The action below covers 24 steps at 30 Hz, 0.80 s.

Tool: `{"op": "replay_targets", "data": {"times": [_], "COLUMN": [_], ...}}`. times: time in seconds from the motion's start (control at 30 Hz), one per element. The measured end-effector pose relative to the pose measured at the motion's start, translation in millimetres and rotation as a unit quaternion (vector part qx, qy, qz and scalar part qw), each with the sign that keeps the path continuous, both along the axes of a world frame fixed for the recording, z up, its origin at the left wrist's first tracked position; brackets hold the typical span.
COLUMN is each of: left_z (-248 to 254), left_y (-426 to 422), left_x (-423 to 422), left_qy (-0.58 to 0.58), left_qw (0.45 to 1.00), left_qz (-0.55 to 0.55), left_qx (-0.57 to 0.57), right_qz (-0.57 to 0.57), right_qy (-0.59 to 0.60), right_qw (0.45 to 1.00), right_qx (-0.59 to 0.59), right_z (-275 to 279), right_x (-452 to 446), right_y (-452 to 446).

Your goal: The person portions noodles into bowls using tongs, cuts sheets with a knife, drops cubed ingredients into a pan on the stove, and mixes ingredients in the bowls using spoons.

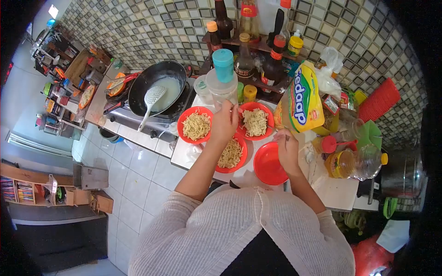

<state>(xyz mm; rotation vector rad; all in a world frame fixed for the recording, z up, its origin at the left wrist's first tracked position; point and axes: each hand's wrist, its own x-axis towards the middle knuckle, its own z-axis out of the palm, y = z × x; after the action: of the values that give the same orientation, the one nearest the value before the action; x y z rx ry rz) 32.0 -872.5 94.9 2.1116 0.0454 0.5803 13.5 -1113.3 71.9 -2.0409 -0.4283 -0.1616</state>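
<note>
My left hand (pixel 225 123) hangs between two red bowls of noodles, its fingers curled together in front of a clear plastic container (pixel 223 87). What it holds, if anything, I cannot make out. Noodles fill the left bowl (pixel 195 125), the right bowl (pixel 255 123) and the nearer bowl (pixel 231 154), which my left forearm partly covers. Above the right edge of a red plate or bowl (pixel 268 165) with nothing in it, my right hand (pixel 288 148) is closed, its fingertips pinched by something small and pinkish. Behind that hand stands a yellow Sedaap noodle bag (pixel 301 99).
A black wok (pixel 156 87) with whitish liquid and a white slotted ladle (pixel 154 95) sits on the stove at left. Sauce bottles (pixel 244 57) line the tiled wall. At right lies an oil bottle (pixel 354 163), near a red strainer (pixel 328 144) and a green container (pixel 369 134).
</note>
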Motion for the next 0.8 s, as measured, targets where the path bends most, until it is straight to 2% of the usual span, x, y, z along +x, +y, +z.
{"op": "replay_targets", "data": {"times": [0.07,0.1,0.2,0.3,0.33,0.37,0.4,0.43,0.47,0.5,0.57,0.63,0.7,0.73,0.8], "left_z": [0.8,4.2,12.5,13.0,12.6,11.9,10.7,7.1,2.1,2.4,3.2,22.3,51.6,55.6,58.7], "left_y": [0.4,-1.2,-3.3,-9.7,-10.6,-11.3,-11.5,-10.3,-8.5,-7.7,1.4,9.3,9.2,6.3,-0.2], "left_x": [1.7,1.3,0.3,2.0,2.6,3.3,4.3,6.6,9.2,9.8,7.1,-5.7,-25.5,-28.5,-31.8], "left_qy": [-0.011,-0.018,-0.011,-0.013,-0.013,-0.01,-0.007,-0.008,-0.02,-0.033,-0.046,-0.058,-0.041,-0.04,0.001], "left_qw": [0.999,0.997,0.997,0.995,0.995,0.999,1.0,1.0,0.998,0.994,0.992,0.989,0.999,0.999,0.994], "left_qz": [-0.004,-0.009,-0.009,0.007,0.008,0.015,0.022,0.023,-0.001,-0.024,-0.02,-0.018,0.014,0.011,-0.016], "left_qx": [-0.033,-0.068,-0.069,-0.094,-0.094,-0.05,-0.005,-0.005,-0.052,-0.099,-0.117,-0.135,-0.01,-0.01,0.107], "right_qz": [-0.022,-0.023,-0.027,-0.019,-0.003,0.013,0.014,0.038,0.061,0.062,0.098,0.092,0.083,0.055,0.026], "right_qy": [0.115,0.113,0.097,0.045,0.006,-0.034,-0.034,-0.099,-0.163,-0.163,-0.209,-0.223,-0.233,-0.217,-0.2], "right_qw": [0.977,0.977,0.968,0.983,0.992,0.996,0.997,0.994,0.98,0.98,0.961,0.96,0.96,0.964,0.965], "right_qx": [0.178,0.178,0.228,0.176,0.126,0.075,0.075,-0.009,-0.092,-0.092,-0.154,-0.14,-0.127,-0.146,-0.165], "right_z": [-8.2,-4.0,9.8,22.3,26.9,29.0,29.1,28.7,28.5,29.1,33.0,47.6,50.9,50.0,37.7], "right_x": [5.0,4.0,0.0,-1.7,-3.0,-4.2,-6.3,-9.5,-11.8,-12.2,-9.9,-9.6,-10.4,-10.4,-12.5], "right_y": [1.9,4.5,10.3,11.9,12.0,12.1,11.9,11.5,11.3,9.3,-0.1,-12.9,-16.0,-14.9,-11.8]}}
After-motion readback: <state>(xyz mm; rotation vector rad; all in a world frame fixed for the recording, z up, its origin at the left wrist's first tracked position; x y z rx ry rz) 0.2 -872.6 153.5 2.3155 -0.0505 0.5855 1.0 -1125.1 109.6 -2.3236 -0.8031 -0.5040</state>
